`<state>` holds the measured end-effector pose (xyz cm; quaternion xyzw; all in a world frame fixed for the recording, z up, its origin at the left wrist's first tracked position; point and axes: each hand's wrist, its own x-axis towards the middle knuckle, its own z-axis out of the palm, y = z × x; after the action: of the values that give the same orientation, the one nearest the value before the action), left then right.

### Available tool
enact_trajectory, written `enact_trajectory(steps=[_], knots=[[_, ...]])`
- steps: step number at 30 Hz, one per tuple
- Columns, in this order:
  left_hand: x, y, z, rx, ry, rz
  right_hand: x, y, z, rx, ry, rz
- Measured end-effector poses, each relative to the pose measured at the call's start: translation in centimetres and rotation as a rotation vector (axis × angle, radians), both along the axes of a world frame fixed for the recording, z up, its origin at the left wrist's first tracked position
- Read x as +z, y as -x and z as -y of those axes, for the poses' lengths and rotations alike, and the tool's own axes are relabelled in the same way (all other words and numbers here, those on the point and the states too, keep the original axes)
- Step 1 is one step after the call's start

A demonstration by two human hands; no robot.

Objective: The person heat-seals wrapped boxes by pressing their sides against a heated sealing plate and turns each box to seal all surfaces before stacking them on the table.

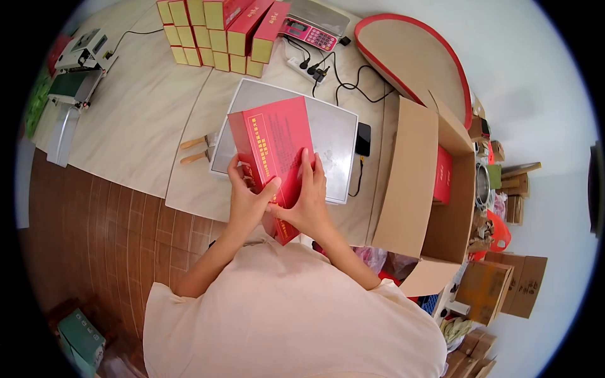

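Note:
A long red gift box [283, 135] with gold lettering along one side is held in front of my chest, tilted over the metal-topped tray [337, 135]. My left hand [247, 192] grips its left side near the lower end, thumb across the lettered face. My right hand [309, 198] is wrapped round the opposite side, its thumb close to the left one. Parts of the box's lower end are hidden behind the fingers. Two wooden-handled brushes or scrapers [195, 150] lie at the tray's left edge.
Stacked red and gold boxes [217, 34] stand at the back. An open carton [403, 183] on the right holds a red box [442, 176]. A phone [363, 140], power strip [307, 68], pink-keyed scale [309, 33] and round red-rimmed tray [413, 50] are nearby. A machine [79, 66] sits far left.

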<state>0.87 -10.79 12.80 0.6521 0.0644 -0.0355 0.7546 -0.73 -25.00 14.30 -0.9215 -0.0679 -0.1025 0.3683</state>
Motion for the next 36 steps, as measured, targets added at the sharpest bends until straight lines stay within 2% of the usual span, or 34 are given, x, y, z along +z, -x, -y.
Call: enact_trajectory(steps=[3, 5, 7, 12, 15, 17, 19, 23, 28, 30, 36], knots=[[0.2, -0.3, 0.1, -0.001, 0.053, -0.025, 2.6, -0.3, -0.6, -0.044, 0.129, -0.008], [0.4, -0.4, 0.3, 0.031, 0.216, -0.022, 3.6, -0.4, -1.0, -0.04, 0.172, 0.016], [0.8, -0.6, 0.6, 0.056, 0.248, -0.01, 4.4, -0.9, -0.9, -0.026, 0.243, 0.053], [-0.2, -1.1, 1.1, 0.061, 0.171, -0.052, 2.9, -3.1, 0.0, 0.051, 0.233, 0.032], [-3.8, -1.9, 1.1, -0.001, 0.213, -0.042, -0.1, -5.9, 1.7, 0.133, 0.132, -0.033], [-5.6, -1.8, 0.7, -0.05, 0.136, -0.032, -2.8, -7.8, 3.3, 0.154, 0.104, -0.072], [-7.5, -1.4, 0.2, -0.022, -0.437, -0.021, -5.8, -9.4, 4.6, 0.21, 0.163, -0.027], [-9.2, 0.0, -1.9, -0.046, -0.386, -0.041, -8.6, -10.2, 6.1, 0.277, 0.345, 0.015], [-9.5, 1.5, -3.7, -0.016, -0.336, -0.15, -8.2, -10.4, 6.3, 0.247, 0.377, -0.068], [-10.3, 1.9, -4.1, 0.038, -0.344, -0.153, -7.5, -9.8, 6.2, 0.266, 0.36, 0.002], [-9.1, 1.6, -3.6, -0.006, -0.318, -0.215, -7.0, -7.3, 5.2, 0.172, 0.384, -0.04]])
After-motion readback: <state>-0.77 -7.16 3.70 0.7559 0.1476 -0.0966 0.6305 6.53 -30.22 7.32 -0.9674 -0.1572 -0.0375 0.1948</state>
